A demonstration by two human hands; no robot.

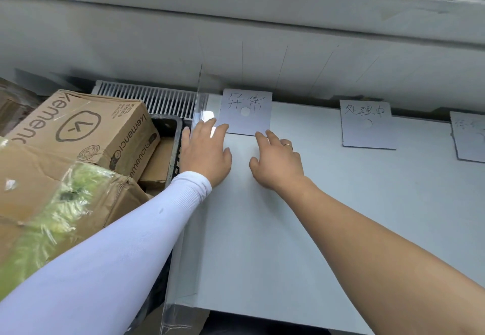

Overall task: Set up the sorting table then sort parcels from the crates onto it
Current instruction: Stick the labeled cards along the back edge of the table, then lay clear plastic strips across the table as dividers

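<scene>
Both hands flat, fingers straight, gripping nothing: left hand (206,150) fingertips at clear divider (197,103), right hand (275,160) fingertips touching label card (245,111), centre frame on sorting table (341,216). Card looks light, floppy, prob slides easily; best pressed flat or pinched at an edge. Parcels (78,129) wait in crate (172,135), left of frame.

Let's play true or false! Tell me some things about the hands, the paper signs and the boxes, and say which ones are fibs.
1. Both hands lie flat on the table. True: the left hand and right hand rest on it with fingers spread.
2. The right hand wears a ring. True.
3. The left arm is bare. False: it wears a white sleeve; the right arm is the bare one.
4. The boxes sit to the right of the table. False: the cardboard boxes are on its left.
5. One paper sign lies on the table. False: three show, the nearest by the fingertips.
</scene>
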